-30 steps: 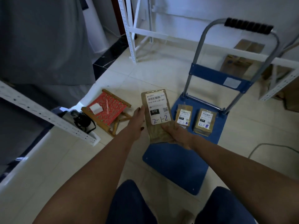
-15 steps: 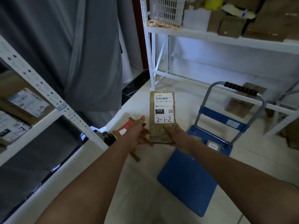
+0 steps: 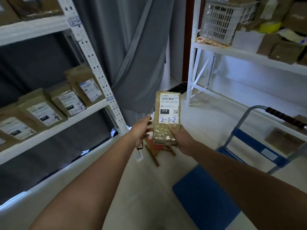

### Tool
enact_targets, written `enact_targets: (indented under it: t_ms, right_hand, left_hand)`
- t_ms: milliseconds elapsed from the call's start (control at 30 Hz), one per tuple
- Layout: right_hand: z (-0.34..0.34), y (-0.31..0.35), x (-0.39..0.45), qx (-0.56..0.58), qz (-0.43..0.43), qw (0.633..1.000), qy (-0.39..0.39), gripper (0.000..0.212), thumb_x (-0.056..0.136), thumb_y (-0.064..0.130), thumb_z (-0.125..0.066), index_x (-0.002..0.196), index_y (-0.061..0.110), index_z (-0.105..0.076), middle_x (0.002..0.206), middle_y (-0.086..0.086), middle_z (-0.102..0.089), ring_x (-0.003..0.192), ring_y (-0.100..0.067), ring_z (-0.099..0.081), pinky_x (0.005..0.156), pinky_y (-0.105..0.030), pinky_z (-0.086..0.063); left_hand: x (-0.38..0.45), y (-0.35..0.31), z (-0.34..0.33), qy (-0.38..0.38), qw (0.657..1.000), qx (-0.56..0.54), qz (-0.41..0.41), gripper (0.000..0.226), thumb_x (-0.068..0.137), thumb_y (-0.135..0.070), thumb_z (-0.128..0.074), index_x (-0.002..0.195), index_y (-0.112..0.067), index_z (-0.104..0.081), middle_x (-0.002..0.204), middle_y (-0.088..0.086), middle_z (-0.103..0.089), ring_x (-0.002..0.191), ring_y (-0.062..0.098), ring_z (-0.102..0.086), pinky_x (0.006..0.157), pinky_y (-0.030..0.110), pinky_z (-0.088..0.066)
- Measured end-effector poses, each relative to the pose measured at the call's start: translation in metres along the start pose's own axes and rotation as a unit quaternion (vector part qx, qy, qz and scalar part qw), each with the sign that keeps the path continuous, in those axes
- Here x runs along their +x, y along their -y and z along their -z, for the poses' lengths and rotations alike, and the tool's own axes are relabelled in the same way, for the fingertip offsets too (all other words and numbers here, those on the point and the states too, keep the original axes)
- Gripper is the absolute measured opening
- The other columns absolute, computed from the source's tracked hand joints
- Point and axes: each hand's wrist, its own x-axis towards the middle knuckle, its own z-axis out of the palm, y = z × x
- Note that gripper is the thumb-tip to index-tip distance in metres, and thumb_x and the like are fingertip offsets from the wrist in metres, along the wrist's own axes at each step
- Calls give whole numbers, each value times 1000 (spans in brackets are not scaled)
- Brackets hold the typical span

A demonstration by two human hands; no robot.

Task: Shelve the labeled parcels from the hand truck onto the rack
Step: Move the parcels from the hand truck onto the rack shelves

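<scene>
Here, the held parcel point(image 3: 166, 117) serves as the landmark, upright near the centre of the head view. Far to its left stands a white rack point(image 3: 93, 57) whose middle shelf point(image 3: 54, 128) carries a row of shelved parcels point(image 3: 54, 103), brown, each with a white label facing outward; the handwriting on those labels is too blurred to read. Between the rack and the held parcel hangs a grey curtain point(image 3: 132, 52). Just left of the held parcel is the left hand point(image 3: 141, 130), its fingers relaxed and slightly spread; whether they touch the parcel's left edge cannot be told. The held parcel itself is a brown taped packet with a white label bearing a barcode, a black "010" block and the handwritten mark "2-1-2". The right hand point(image 3: 180, 138) grips its lower end, the thumb pressed on the front face below the label and the fingers curled behind. Directly below the parcel, on the floor point(image 3: 149, 188), a small wooden stool point(image 3: 156, 151) shows partly. Right of the parcel and lower lies the blue deck of the hand truck point(image 3: 207, 201), its grey handle rising toward the right edge. Above and right of the parcel stands a second rack point(image 3: 232, 50) holding a white plastic basket point(image 3: 222, 19) and assorted brown packages point(image 3: 282, 47).
</scene>
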Motion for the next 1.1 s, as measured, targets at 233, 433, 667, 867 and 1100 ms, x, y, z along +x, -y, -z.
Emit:
enact_targets:
  t_ms: [233,433,667,867,1100]
  right_hand:
    - [-58,-8,-13,-36,-20,997,61,62,77,51,-69,131,26,-50,120,-2,-69,103,-26,-70,93,-55,-53]
    - [-131,-13,-29,-61,-42,991,110,43,89,40,-68,125,25,-53,116,-2,-71,104,-24,-70,95,-51,-53]
    - [-254,-39,-45,-102,-55,982,152,47,91,40,-65,132,23,-49,123,-3,-66,106,-22,-67,92,-47,-55]
    - [-371,-71,-83,-127,-94,968,196,36,99,31,-56,132,21,-46,122,-3,-67,90,-15,-69,60,-28,-55]
    - [-505,-112,-119,-162,-104,945,265,34,101,32,-52,133,20,-51,106,3,-71,76,-7,-71,54,-23,-54]
  left_hand:
    - [-43,27,76,-91,996,-17,11,45,97,-54,-44,129,-24,-56,126,-7,-59,110,16,-58,92,37,-43]
    - [-80,45,151,-136,990,-32,3,41,100,-50,-41,128,-24,-54,129,-6,-55,117,19,-53,105,42,-40]
    - [-124,76,263,-175,983,-48,9,33,99,-51,-43,116,-27,-57,120,-8,-58,114,18,-57,99,40,-43]
    - [-175,108,373,-226,968,-110,17,32,99,-49,-46,115,-25,-60,113,-6,-60,112,21,-60,102,44,-45]
    - [-243,151,493,-272,952,-137,18,42,99,-50,-45,128,-23,-56,124,-8,-56,112,19,-58,100,40,-46]
